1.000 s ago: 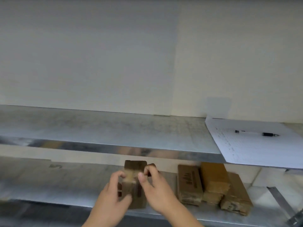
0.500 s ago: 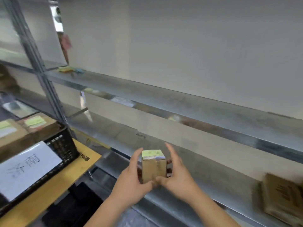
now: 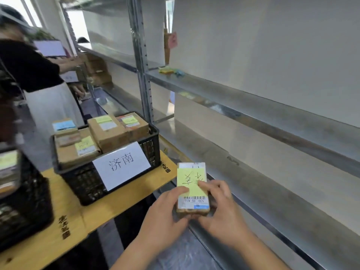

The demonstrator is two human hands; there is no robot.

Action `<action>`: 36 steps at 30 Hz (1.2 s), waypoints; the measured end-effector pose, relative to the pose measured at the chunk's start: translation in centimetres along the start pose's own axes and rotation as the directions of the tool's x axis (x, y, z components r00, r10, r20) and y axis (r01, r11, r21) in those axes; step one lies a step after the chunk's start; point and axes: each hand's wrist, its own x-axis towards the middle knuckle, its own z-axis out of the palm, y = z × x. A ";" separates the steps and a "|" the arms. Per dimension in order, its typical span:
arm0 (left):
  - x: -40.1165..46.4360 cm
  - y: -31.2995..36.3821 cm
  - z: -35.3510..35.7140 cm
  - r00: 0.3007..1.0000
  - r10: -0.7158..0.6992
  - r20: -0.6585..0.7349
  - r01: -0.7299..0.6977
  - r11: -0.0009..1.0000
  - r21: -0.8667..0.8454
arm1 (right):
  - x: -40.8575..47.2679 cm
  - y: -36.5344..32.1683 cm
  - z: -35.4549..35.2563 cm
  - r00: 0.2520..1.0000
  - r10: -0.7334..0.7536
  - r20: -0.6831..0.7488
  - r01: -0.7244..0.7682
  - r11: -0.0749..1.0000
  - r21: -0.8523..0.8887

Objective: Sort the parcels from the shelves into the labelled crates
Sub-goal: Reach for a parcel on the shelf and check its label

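Parcel (image 3: 191,189), small cardboard box lifted off the shelf (image 3: 272,191), now turned yellow-note-up between left hand (image 3: 165,213) and right hand (image 3: 222,207), fingers clamped on its sides, near the 济南 crate (image 3: 109,172): label readable, crate choice pending.

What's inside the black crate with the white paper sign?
The black plastic crate holds brown cardboard parcels with yellow notes, stacked above its rim. Whatever lies beneath that top layer is covered, so no count is possible.
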 end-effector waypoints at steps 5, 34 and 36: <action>-0.2 -2.3 -1.9 0.993 -0.032 -0.116 0.037 0.998 0.040 | 2.6 -0.3 2.8 0.993 -0.099 0.064 0.095 0.993 0.065; -7.6 -8.9 -18.0 0.661 -0.474 -0.582 0.591 0.806 0.015 | 14.8 -9.1 26.5 0.646 -0.538 0.542 0.309 0.833 0.459; -9.4 -10.2 -19.7 0.644 -0.461 -0.610 0.609 0.792 0.044 | 14.5 -11.0 28.8 0.607 -0.539 0.584 0.310 0.837 0.451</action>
